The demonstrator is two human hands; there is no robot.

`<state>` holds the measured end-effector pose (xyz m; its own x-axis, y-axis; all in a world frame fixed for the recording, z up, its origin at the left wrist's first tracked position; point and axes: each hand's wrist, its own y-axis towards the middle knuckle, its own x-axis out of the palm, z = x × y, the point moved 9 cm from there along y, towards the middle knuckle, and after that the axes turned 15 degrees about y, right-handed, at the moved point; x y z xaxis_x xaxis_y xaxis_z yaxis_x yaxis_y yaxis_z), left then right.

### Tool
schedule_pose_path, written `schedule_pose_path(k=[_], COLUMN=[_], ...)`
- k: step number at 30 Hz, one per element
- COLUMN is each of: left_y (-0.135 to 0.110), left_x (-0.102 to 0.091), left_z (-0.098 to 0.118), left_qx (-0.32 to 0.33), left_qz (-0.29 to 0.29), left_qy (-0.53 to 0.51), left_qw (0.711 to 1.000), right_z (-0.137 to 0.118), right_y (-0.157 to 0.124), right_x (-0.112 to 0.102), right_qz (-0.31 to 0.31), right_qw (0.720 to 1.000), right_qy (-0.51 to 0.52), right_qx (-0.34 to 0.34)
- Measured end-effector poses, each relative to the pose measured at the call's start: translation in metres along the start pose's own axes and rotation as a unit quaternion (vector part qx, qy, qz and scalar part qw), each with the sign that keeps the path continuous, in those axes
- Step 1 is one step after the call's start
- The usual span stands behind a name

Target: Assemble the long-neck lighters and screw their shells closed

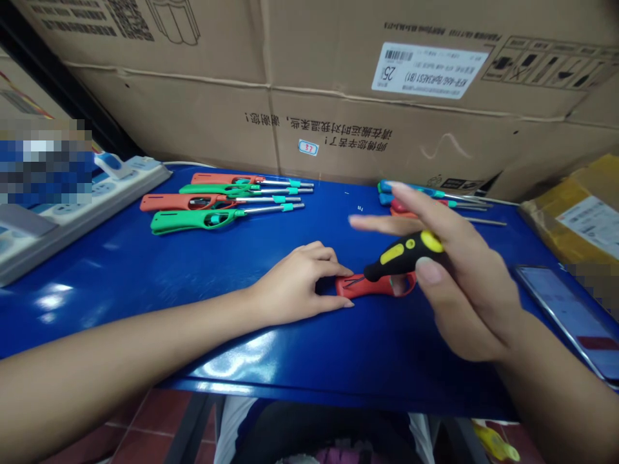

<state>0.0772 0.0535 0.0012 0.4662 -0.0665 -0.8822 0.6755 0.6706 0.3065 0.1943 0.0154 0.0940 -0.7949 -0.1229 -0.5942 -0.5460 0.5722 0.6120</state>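
Observation:
On the blue table lies a red long-necked lighter (378,287), its narrow neck hidden behind my right hand. Fingers and thumb of my left hand (300,280) pinch the lighter's rear end against the tabletop. My right hand (476,296) has a screwdriver (401,254) with a black and yellow handle between thumb and palm, some of its fingers stretched out past the handle. The screwdriver's thin shaft slants down to the left, its tip at the slot in the lighter's body. Whether the tip sits inside the slot I cannot tell.
Several orange and green lighters (188,221) lie at the back left; blue and red ones (411,190) lie at the back right. A power strip (109,193) runs along the left. A phone (568,316) rests at the right edge. A large cardboard box (319,84) walls off the back.

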Motion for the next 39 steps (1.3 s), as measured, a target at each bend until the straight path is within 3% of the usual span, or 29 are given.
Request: schedule_pose_path(k=[5, 10, 15, 20, 24, 30, 35, 39], left_y=[0.000, 0.001, 0.001, 0.001, 0.001, 0.001, 0.000, 0.000], left_x=[0.001, 0.001, 0.001, 0.001, 0.000, 0.001, -0.002, 0.000], left_z=[-0.001, -0.001, -0.001, 0.001, 0.002, 0.000, 0.001, 0.001], left_qx=[-0.003, -0.007, -0.005, -0.001, 0.002, -0.002, -0.002, -0.008], left_qz=[-0.003, -0.007, -0.004, 0.003, 0.005, -0.002, 0.014, 0.005], left_qy=[0.002, -0.001, -0.001, -0.002, 0.002, 0.003, 0.004, 0.003], left_qw=[1.000, 1.000, 1.000, 1.000, 1.000, 1.000, 1.000, 1.000], right_z=[-0.006, 0.011, 0.004, 0.007, 0.001, 0.023, 0.007, 0.009], right_y=[0.002, 0.003, 0.001, 0.003, 0.005, 0.002, 0.003, 0.004], right_x=[-0.014, -0.010, -0.017, -0.004, -0.011, -0.004, -0.015, 0.000], right_qz=[0.083, -0.002, 0.043, -0.015, 0.028, -0.006, 0.074, -0.003], right_qw=[0.983, 1.000, 0.992, 0.998, 0.991, 0.998, 0.988, 0.999], right_qy=[-0.157, -0.014, -0.120, -0.054, -0.128, 0.006, -0.133, -0.039], right_qx=[-0.038, 0.012, -0.021, 0.020, -0.013, 0.057, -0.007, 0.024])
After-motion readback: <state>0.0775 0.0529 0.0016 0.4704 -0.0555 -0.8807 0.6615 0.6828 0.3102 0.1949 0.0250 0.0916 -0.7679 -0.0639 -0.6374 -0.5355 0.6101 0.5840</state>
